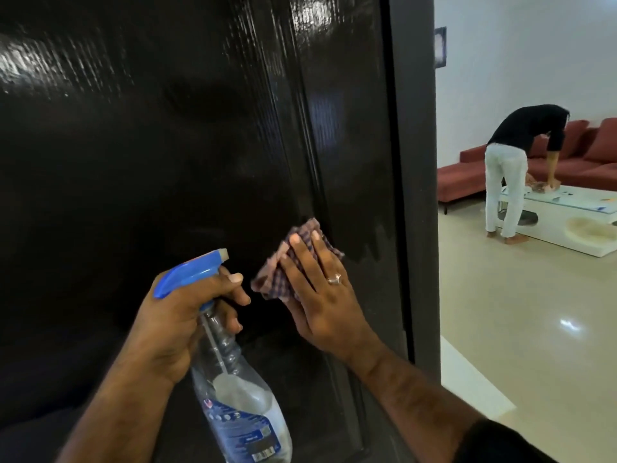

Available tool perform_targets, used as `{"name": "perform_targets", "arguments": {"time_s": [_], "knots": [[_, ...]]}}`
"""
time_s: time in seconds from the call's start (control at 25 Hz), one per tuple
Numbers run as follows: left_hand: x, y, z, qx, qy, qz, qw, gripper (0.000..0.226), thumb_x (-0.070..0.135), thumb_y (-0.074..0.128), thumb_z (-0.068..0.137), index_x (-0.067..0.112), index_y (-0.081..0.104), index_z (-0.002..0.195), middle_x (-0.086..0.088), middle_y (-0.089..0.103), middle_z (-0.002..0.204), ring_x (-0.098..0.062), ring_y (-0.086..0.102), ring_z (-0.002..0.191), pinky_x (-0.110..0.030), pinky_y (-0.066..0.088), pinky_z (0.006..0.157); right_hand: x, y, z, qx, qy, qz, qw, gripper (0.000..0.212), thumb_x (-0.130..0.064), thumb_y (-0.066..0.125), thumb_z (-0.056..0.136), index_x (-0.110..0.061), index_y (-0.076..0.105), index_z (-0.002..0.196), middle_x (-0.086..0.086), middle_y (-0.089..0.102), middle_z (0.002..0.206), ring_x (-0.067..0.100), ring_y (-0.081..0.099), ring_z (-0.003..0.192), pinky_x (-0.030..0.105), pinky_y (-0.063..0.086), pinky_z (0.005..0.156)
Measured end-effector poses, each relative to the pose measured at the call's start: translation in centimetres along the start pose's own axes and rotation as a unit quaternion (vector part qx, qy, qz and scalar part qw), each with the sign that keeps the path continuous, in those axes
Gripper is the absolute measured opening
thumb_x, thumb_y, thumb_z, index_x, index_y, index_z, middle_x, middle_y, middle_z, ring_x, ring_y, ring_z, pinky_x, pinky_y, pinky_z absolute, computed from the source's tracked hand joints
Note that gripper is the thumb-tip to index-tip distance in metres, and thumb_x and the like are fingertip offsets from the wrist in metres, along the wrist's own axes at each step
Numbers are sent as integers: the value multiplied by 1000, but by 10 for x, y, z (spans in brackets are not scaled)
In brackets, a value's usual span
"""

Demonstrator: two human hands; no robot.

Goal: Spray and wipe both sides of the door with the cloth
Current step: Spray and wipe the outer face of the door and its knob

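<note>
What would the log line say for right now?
stage: wiping door | right hand: presses checked cloth flat on door | left hand: holds spray bottle | wet streaks beside cloth

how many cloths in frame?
2. One checked cloth is pressed flat against the dark door under the right hand. A second seems to lie under the hands of the person bent over the white table; it is blurry.
</note>
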State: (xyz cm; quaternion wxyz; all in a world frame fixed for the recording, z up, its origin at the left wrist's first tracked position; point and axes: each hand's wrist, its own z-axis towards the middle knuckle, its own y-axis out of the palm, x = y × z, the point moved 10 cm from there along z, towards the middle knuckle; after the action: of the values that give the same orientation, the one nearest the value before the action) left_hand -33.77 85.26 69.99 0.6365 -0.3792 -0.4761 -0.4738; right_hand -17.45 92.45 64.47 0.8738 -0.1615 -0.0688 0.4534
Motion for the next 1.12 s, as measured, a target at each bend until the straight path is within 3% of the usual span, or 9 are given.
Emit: {"name": "perform_targets", "arguments": {"time_s": [0.16, 0.24, 0.36, 0.52, 0.6, 0.76, 0.88, 1.0, 1.12], "knots": [[16, 9, 0, 38, 18, -12, 999, 8, 13, 76, 76, 7, 70, 78, -27, 66, 79, -29, 56, 46, -35, 55, 53, 0, -39, 117, 59, 6, 15, 998, 68, -32, 62, 107, -12, 37, 166, 12, 20, 178, 34, 7, 167, 54, 22, 130], [24, 8, -2, 58, 22, -20, 998, 9, 14, 76, 75, 8, 70, 77, -27, 65, 80, -29, 55, 46, -36, 53, 54, -1, -42, 129, 70, 10, 18, 997, 69, -33, 62, 107, -13, 34, 168, 10, 17, 179, 32, 4, 167, 54, 20, 131], [31, 3, -6, 80, 28, -19, 996, 7, 15, 78, 75, 11, 72, 77, -26, 66, 80, -30, 56, 49, -37, 52, 59, -2, -24, 77, 34, -3, 30, 999, 70, -31, 62, 107, -14, 33, 168, 7, 16, 179, 33, 5, 167, 56, 23, 130], [27, 12, -11, 63, 24, -3, 998, 9, 16, 79, 77, 11, 73, 81, -26, 68, 84, -30, 57, 52, -39, 54, 61, 27, -15, -8, -36, -104, -39, 993, 71, -29, 66, 104, -15, 37, 167, 7, 24, 178, 35, 16, 165, 60, 35, 123], [22, 19, -10, 58, 17, -1, 998, 10, 17, 79, 76, 11, 73, 82, -24, 69, 84, -31, 58, 53, -37, 54, 61, 65, -36, 3, 7, -56, -54, 997, 68, -31, 65, 104, -13, 39, 165, 10, 27, 176, 37, 17, 165, 64, 34, 122], [8, 51, 2, 35, 19, 19, 999, 5, 17, 78, 79, 14, 74, 78, -23, 70, 83, -29, 60, 53, -37, 55, 62, 88, -60, 55, 106, 142, -10, 984, 67, -40, 55, 109, -7, 38, 165, 18, 23, 176, 42, 11, 165, 65, 17, 130], [-7, 71, 9, 22, 18, 21, 999, 4, 18, 78, 79, 15, 76, 78, -22, 71, 83, -29, 61, 53, -36, 56, 61, 61, -29, 18, 16, 11, -15, 1000, 64, -38, 57, 109, -13, 39, 165, 12, 24, 177, 40, 11, 165, 65, 20, 129], [-25, 74, 5, 17, 10, 14, 1000, 7, 19, 77, 80, 13, 74, 83, -22, 71, 84, -30, 61, 53, -38, 57, 62, 87, -36, -40, -32, -103, -71, 992, 66, -34, 68, 105, -16, 43, 163, 10, 30, 175, 38, 19, 164, 63, 26, 128], [-44, 77, 4, 16, 7, 34, 999, 7, 20, 77, 80, 14, 75, 76, -21, 71, 82, -30, 61, 53, -40, 56, 65, 128, -58, -15, 42, 40, -42, 997, 69, -28, 71, 103, -8, 42, 162, 18, 29, 174, 45, 17, 163, 68, 23, 127]]}}
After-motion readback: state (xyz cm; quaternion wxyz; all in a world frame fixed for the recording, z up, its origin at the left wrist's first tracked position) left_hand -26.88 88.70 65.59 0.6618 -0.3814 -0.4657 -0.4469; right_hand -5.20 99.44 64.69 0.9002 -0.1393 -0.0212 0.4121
